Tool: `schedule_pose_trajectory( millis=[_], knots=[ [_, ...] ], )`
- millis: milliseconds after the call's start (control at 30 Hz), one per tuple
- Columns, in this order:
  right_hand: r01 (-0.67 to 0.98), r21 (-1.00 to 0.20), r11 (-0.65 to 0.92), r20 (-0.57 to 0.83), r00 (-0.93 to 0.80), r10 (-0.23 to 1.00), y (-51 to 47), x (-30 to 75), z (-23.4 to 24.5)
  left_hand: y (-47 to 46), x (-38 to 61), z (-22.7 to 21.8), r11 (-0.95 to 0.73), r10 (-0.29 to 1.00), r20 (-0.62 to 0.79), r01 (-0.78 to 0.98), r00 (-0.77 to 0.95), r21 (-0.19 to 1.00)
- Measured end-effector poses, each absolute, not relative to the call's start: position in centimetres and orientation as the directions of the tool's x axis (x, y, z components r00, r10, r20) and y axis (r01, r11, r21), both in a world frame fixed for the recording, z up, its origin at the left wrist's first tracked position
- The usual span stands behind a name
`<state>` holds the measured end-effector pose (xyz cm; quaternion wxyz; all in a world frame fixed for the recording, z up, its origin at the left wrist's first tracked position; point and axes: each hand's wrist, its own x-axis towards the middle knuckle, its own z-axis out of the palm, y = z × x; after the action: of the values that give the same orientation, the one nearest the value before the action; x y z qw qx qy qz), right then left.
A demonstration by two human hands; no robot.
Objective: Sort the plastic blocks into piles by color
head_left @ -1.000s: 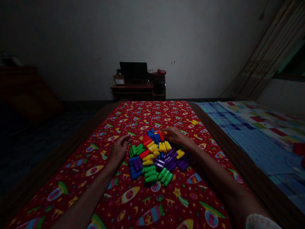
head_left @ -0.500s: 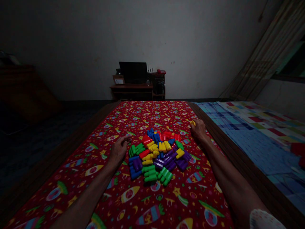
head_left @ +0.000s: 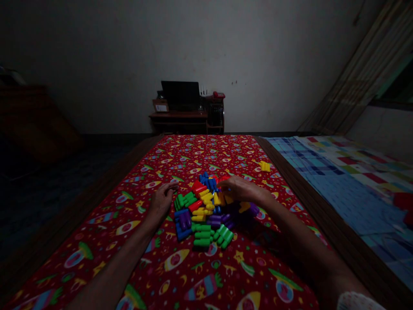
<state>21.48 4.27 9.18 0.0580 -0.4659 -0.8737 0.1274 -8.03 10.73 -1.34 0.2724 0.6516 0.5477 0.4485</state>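
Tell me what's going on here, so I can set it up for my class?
A person is handling a pile of coloured plastic blocks on a patterned red cloth. The right grip is over the far right part of the pile; whether it holds a block is hidden. The left grip rests beside the pile, loosely curled, with nothing visible in it. One yellow block lies apart, near the cloth's right edge.

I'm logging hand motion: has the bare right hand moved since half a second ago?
Yes. Against the red, rocket-printed cloth, the right hand has moved left and nearer the camera, to the multicoloured plastic block pile.
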Motion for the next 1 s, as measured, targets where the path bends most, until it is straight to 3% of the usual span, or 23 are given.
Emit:
schedule_pose_trajectory(
  millis=[200, 367, 467, 567, 700, 867, 1000],
  knots=[
    [0.757, -0.341, 0.558, -0.089, -0.617, 0.782, 4.9, 22.1, 8.9, 10.5, -8.0, -1.1, -0.256, 0.957, 0.289, 0.493, 0.011, 0.831],
    [0.741, -0.353, 0.571, 0.038, -0.598, 0.8, 5.1, 22.2, 8.0, 10.2, -7.9, -0.9, -0.251, 0.96, 0.281, 0.494, 0.015, 0.832],
    [0.759, -0.425, 0.494, 0.213, -0.447, 0.869, 6.4, 24.0, 8.1, 10.2, -7.8, -0.8, -0.254, 0.958, 0.288, 0.498, 0.01, 0.829],
    [0.79, -0.502, 0.352, 0.376, -0.167, 0.911, 8.6, 27.2, 7.7, 10.1, -7.7, -0.5, -0.243, 0.961, 0.276, 0.521, 0.014, 0.818],
    [0.864, -0.481, 0.149, 0.507, 0.135, 0.851, 10.3, 32.0, 5.4, 9.9, -7.6, -0.2, -0.241, 0.961, 0.274, 0.534, 0.017, 0.81],
    [0.923, -0.383, 0.045, 0.524, 0.177, 0.833, 10.3, 34.9, 3.3, 10.0, -7.7, -0.2, -0.264, 0.954, 0.299, 0.552, 0.029, 0.791],
    [0.889, -0.429, 0.16, 0.599, 0.148, 0.787, 10.0, 32.8, 5.3, 10.0, -7.7, -0.4, -0.256, 0.956, 0.292, 0.532, 0.017, 0.807]
  ],
)
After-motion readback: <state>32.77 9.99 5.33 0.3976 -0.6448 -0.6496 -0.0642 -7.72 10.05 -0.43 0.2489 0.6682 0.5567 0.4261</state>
